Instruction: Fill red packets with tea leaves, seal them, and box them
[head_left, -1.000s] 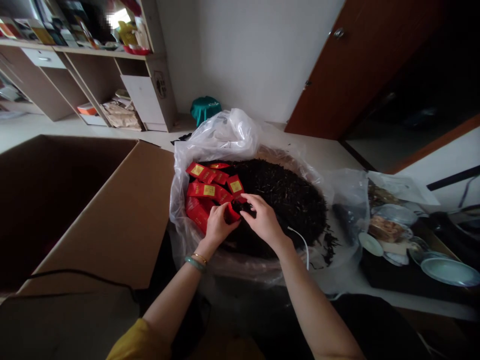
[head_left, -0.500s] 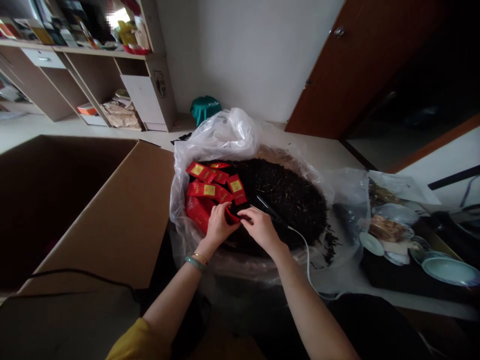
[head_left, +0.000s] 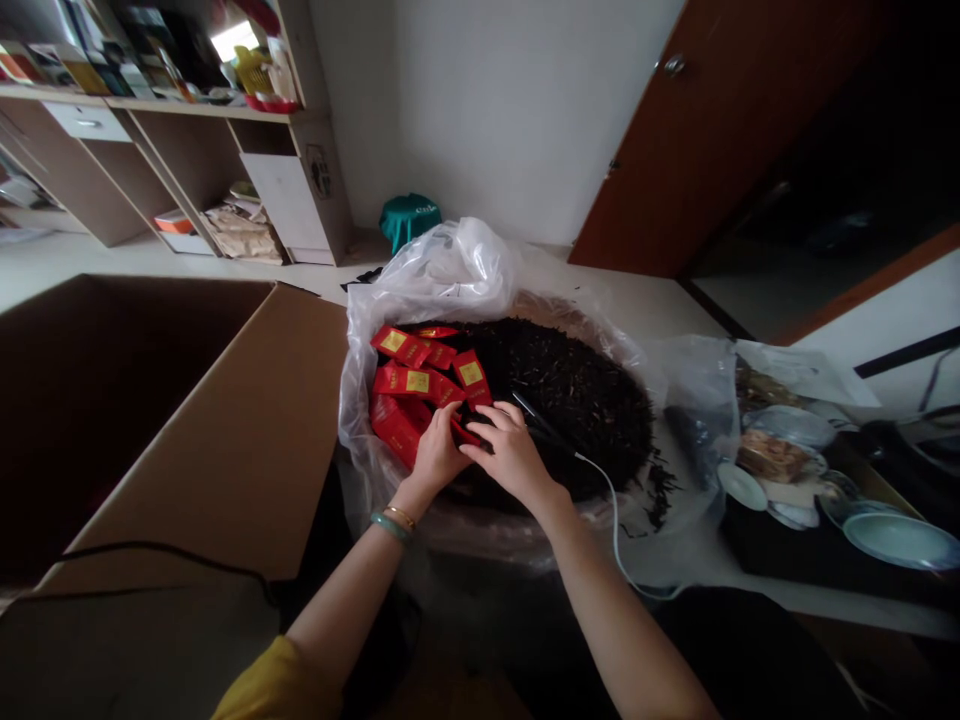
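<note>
A big clear plastic bag (head_left: 442, 275) lies open in front of me, filled with dark loose tea leaves (head_left: 577, 390). Several small red packets (head_left: 409, 380) with gold labels are piled on its left side. My left hand (head_left: 435, 450) grips one red packet (head_left: 463, 430) at the edge of the leaves. My right hand (head_left: 510, 450) meets it, fingers pinched on the same packet's top. A dark tool with a white cable (head_left: 611, 500) rests on the leaves just right of my right hand.
A large open cardboard box (head_left: 225, 430) stands to the left. Plates and bowls (head_left: 896, 540) crowd a dark tray at the right. Shelves (head_left: 187, 150) line the back wall, beside a brown door (head_left: 712, 130). A black cable (head_left: 150, 550) crosses the near left.
My right hand has drawn back from the tea leaves to the packet held by my left hand. The dark tool, hidden before, now lies on the leaves.
</note>
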